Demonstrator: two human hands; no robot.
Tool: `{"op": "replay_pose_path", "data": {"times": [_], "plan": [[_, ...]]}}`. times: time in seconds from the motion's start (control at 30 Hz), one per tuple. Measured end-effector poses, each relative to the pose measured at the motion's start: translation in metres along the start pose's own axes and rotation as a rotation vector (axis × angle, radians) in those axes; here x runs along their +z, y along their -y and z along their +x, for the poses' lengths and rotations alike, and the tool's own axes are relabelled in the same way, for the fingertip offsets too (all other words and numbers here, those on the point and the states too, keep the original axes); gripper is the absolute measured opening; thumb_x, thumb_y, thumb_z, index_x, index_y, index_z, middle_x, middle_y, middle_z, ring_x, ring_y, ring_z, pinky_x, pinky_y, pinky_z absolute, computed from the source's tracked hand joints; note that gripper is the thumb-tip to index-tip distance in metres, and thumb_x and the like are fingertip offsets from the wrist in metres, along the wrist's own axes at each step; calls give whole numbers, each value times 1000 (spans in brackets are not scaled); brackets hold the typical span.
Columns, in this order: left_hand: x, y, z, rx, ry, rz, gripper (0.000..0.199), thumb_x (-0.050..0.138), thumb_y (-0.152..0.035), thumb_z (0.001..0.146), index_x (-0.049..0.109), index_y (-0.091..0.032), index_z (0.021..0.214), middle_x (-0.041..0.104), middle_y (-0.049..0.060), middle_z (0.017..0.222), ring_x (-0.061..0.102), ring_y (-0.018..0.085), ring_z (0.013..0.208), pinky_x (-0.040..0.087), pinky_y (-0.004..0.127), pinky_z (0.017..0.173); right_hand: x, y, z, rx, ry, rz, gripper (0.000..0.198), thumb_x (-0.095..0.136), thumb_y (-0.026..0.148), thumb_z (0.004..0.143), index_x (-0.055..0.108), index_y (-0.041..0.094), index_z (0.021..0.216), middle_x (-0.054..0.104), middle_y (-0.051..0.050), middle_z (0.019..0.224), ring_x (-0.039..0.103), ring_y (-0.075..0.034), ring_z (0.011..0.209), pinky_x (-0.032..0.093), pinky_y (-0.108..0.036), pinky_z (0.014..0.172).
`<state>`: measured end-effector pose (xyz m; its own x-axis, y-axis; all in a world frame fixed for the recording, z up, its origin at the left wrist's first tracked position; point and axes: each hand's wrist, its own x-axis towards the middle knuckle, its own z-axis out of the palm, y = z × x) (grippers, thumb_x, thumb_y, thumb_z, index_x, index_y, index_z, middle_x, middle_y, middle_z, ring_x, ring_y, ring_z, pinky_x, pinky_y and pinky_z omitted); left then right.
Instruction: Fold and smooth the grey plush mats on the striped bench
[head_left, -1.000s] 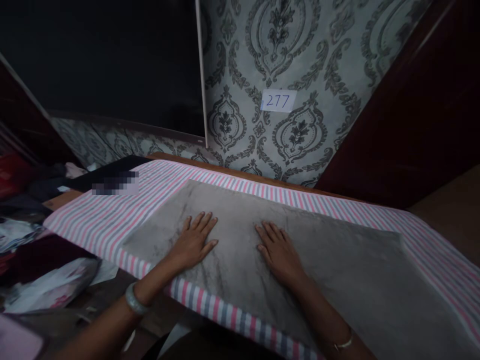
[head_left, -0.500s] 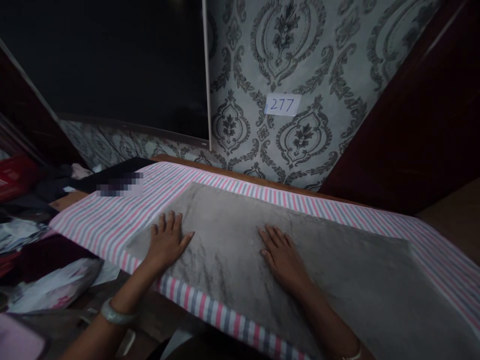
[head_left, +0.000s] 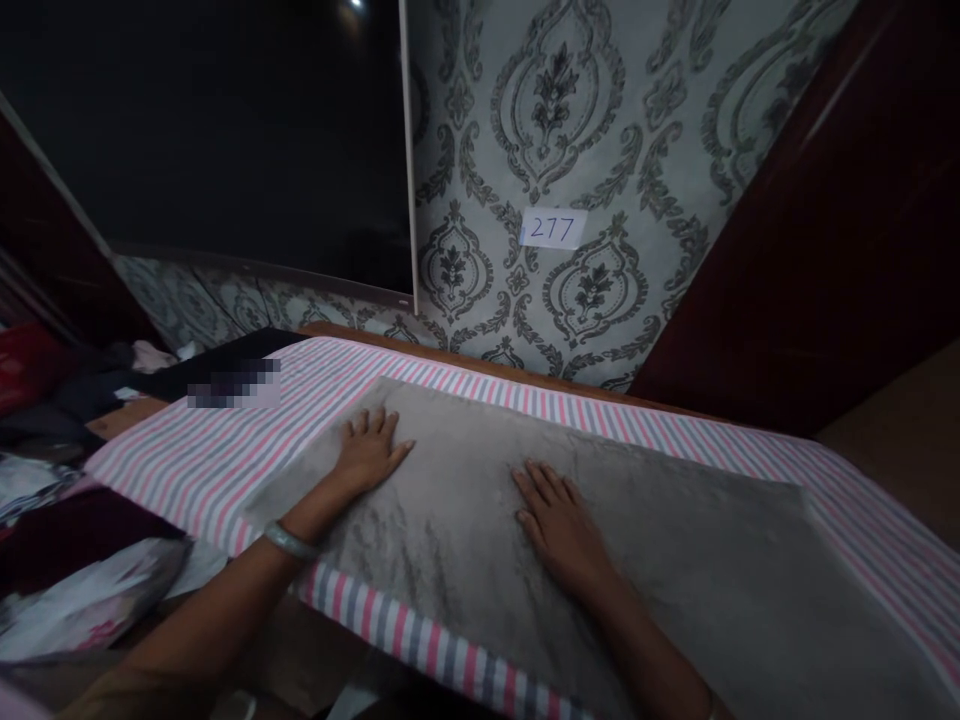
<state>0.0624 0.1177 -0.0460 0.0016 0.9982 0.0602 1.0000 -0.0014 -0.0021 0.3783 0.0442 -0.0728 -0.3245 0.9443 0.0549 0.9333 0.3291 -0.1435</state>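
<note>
A grey towel-like cloth [head_left: 465,480] lies spread over a pink, white and grey striped cover [head_left: 217,450]. Wrinkles and darker streaks mark its near left part. On the cloth's left end my left hand [head_left: 369,455] rests palm down, fingers spread, close to the far left corner. My right hand [head_left: 559,525] lies flat near the cloth's middle, its fingers stretched toward the wall. Neither hand grips anything. A bracelet circles my left wrist.
Behind the table rises a patterned wall [head_left: 555,110] with a paper label [head_left: 553,228] reading 277. A large dark screen [head_left: 225,130] hangs at the left. Clothes and a white plastic bag [head_left: 97,590] are heaped left of the table. A dark red panel [head_left: 787,240] stands at the right.
My left hand has slid farther up and to the right over the grey cloth. My right hand stays at nearly the same spot. The view has tilted slightly.
</note>
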Motion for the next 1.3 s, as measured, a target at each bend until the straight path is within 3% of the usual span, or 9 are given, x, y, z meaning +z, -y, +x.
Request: {"op": "replay_pose_path", "data": {"times": [0.1, 0.27, 0.37, 0.5, 0.63, 0.7, 0.83, 1.1, 1.3], "plan": [[2, 12, 2, -20, 19, 10, 74, 29, -61, 95, 31, -18, 155, 25, 17, 163, 19, 41, 150, 21, 62, 115, -1, 0, 0, -2, 3, 0, 55, 36, 34, 100, 37, 26, 154, 29, -4, 163, 24, -25, 151, 20, -49, 121], [1, 40, 20, 40, 91, 3, 73, 27, -55, 96, 25, -14, 156, 21, 17, 164, 17, 30, 152, 19, 56, 119, 3, -2, 1, -11, -23, 26, 55, 36, 34, 100, 38, 26, 154, 31, -5, 162, 24, -25, 151, 20, -50, 120], [-2, 45, 38, 21, 87, 6, 73, 26, -54, 96, 28, -13, 155, 21, 18, 163, 18, 32, 152, 21, 60, 117, 3, -1, 1, -9, -32, 42, 54, 37, 34, 100, 38, 27, 154, 31, -4, 162, 24, -25, 151, 20, -50, 121], [-3, 36, 62, 2, 48, 0, 74, 23, -55, 96, 27, -12, 155, 17, 21, 164, 14, 37, 152, 18, 65, 115, -1, 1, 1, -6, -25, 45, 55, 39, 32, 99, 38, 26, 154, 30, -5, 162, 24, -25, 151, 20, -50, 121], [-1, 25, 79, 107, 78, -33, 70, 26, -55, 96, 27, -19, 156, 21, 13, 165, 16, 29, 153, 17, 56, 119, -7, 3, 2, 5, 15, 42, 55, 39, 31, 99, 37, 26, 154, 29, -5, 162, 24, -26, 151, 21, -50, 121], [1, 23, 84, 98, 79, -41, 72, 26, -54, 96, 26, -15, 156, 21, 15, 164, 17, 28, 153, 18, 54, 120, -8, 4, 2, 10, 23, 40, 55, 39, 32, 99, 37, 26, 154, 29, -4, 163, 23, -25, 151, 21, -49, 121], [5, 24, 87, 20, 31, -36, 78, 24, -56, 96, 21, -5, 155, 19, 22, 163, 14, 31, 153, 18, 54, 120, -8, 3, 1, 7, 26, 49, 55, 39, 33, 100, 36, 27, 155, 26, -3, 163, 22, -24, 151, 19, -48, 122], [5, 22, 87, -22, 27, 4, 75, 27, -57, 95, 29, -12, 155, 21, 21, 163, 18, 37, 151, 23, 57, 117, -8, 3, 2, 12, 34, 83, 56, 39, 32, 100, 36, 27, 155, 27, -4, 164, 21, -25, 152, 18, -49, 122], [-5, 4, 92, -89, 62, 14, 75, 26, -55, 95, 32, -5, 152, 27, 29, 158, 24, 41, 149, 24, 66, 113, -11, 4, 1, 17, 10, 119, 56, 42, 31, 99, 37, 25, 154, 28, -5, 163, 21, -25, 152, 16, -47, 122]]}}
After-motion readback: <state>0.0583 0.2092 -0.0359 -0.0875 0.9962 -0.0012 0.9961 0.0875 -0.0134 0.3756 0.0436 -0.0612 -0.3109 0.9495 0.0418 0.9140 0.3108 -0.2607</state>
